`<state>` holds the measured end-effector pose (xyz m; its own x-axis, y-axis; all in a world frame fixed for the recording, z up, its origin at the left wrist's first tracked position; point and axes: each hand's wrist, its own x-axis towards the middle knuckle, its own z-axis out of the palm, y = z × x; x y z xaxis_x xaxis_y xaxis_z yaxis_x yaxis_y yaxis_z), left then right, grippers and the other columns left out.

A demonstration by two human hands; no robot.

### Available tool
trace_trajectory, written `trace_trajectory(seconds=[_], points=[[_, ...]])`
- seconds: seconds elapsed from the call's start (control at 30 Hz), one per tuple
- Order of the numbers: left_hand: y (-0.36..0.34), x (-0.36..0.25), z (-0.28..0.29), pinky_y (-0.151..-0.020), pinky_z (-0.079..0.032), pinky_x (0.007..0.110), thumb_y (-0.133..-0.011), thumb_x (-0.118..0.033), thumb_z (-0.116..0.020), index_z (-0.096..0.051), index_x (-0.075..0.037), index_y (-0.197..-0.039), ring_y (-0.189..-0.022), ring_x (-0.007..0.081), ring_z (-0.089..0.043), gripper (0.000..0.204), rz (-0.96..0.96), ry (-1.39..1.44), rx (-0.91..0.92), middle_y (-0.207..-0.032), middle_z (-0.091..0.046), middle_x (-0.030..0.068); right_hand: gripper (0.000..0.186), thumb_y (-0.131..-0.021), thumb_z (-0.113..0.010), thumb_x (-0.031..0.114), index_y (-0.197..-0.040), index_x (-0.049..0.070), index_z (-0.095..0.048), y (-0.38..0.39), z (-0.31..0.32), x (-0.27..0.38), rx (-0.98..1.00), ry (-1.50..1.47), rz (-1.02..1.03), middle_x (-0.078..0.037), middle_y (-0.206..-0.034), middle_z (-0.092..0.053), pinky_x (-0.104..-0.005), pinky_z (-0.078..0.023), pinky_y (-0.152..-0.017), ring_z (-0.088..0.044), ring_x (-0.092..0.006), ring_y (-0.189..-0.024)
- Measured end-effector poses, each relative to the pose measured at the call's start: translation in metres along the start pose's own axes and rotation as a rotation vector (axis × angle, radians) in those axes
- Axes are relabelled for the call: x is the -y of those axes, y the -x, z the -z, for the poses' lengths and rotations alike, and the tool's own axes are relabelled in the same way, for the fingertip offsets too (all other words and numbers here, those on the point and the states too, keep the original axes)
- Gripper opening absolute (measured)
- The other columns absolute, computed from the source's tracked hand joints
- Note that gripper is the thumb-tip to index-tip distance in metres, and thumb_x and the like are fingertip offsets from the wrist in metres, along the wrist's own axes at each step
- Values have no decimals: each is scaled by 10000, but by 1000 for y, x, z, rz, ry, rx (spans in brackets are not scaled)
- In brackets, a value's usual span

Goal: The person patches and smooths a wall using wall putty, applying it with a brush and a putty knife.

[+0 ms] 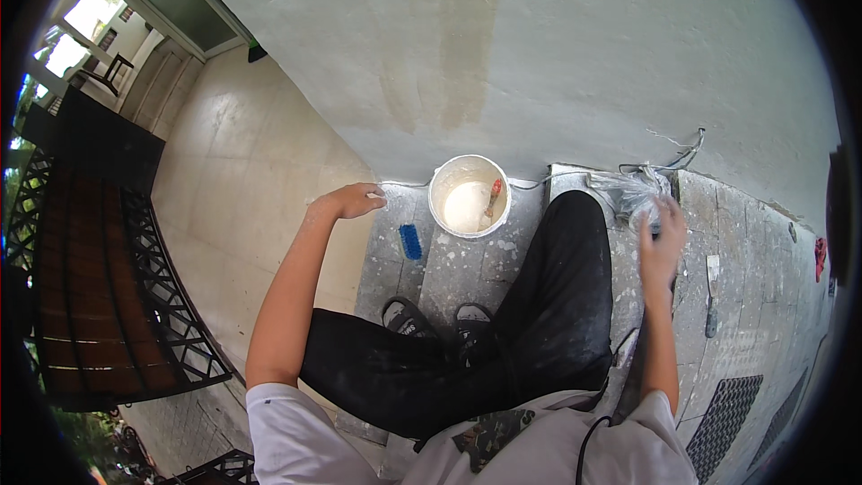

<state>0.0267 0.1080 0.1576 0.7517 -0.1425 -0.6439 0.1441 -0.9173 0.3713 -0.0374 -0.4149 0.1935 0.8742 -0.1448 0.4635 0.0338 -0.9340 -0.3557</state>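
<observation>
Against the pale wall point(584, 63), close to the back edge of the paint-spattered grey step point(382, 260), stands the white bucket point(450, 182), and there's off-white mix in its bottom with a red-handled tool point(493, 198) leaning inside (a brush, perhaps; the working end is unclear). So, where do things stand? Much of the wall wears a pale, uneven finish, yet brownish streaks point(464, 45) run down it above the bucket; I'd judge that stretch unfinished, though damp or bare I cannot tell. Mix remains in the bucket, and neither hand is on the tool.

Over to the hands: the left hand point(351, 202) hangs near the step's left edge, fingers loosely together, nothing visible in them. The right hand point(663, 242), blurred, is at the crumpled clear plastic bag point(633, 191) by the back left corner of the raised tiled ledge point(741, 251); whether it grips the plastic, I cannot tell.

Now for room! Beige floor tiles point(242, 144) stretch beyond the step's left edge, good swinging space for that arm. It's tighter on the right: the black-trousered knee point(579, 220) rises between bucket and bag, loose wires point(690, 154) hug the wall, and a scraper point(712, 296) lies near the ledge's left edge. Down front, the blue brush point(410, 242) sits between bucket and left edge.
</observation>
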Motion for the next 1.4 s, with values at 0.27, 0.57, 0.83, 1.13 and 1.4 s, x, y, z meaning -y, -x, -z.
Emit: trace_trajectory(seconds=[0.27,0.57,0.83,1.13,1.4], points=[[-26,-22,-8,-961,-399,354,-873,-444,-506,-499,-82,-1266,-1149,299,-506,535,-92,-77,53,-1250,-530,181,546,-894,-527,334,-1333,31,-408,120,83,-227,413,452,-565,-248,-1334,-398,-417,-323,-1022,-379,-386,-1247],[-15,-18,-9,-919,-415,362,-858,-469,-513,-498,-95,-1268,-1060,282,-532,555,-40,-28,56,-1255,-525,158,389,-854,-586,159,-1189,-15,-492,129,95,-257,213,451,-385,-203,-1161,-500,-420,-408,-898,-518,-361,-1047],[-24,-12,-15,-868,-459,368,-858,-465,-519,-486,-90,-1277,-980,274,-593,563,-35,-46,59,-1222,-555,151,337,-889,-566,126,-1175,-25,-471,78,95,-106,21,-13,-246,-155,-1080,-510,-345,-417,-857,-532,-261,-967],[-70,-89,-38,-933,-429,425,-801,-559,-535,-586,-1,-1153,-1114,334,-542,661,313,-308,171,-1262,-522,188,396,-838,-600,175,-1163,-20,-484,11,-168,128,368,-861,-18,-201,-1106,-548,-363,-391,-915,-528,-319,-1049],[-149,-32,-181,-918,-450,427,-822,-388,-558,-514,112,-1124,-1098,389,-540,586,275,505,-415,-1145,-542,311,337,-786,-588,150,-1084,7,-518,12,-240,123,459,-840,-121,-192,-981,-605,-375,-441,-830,-589,-316,-930]])
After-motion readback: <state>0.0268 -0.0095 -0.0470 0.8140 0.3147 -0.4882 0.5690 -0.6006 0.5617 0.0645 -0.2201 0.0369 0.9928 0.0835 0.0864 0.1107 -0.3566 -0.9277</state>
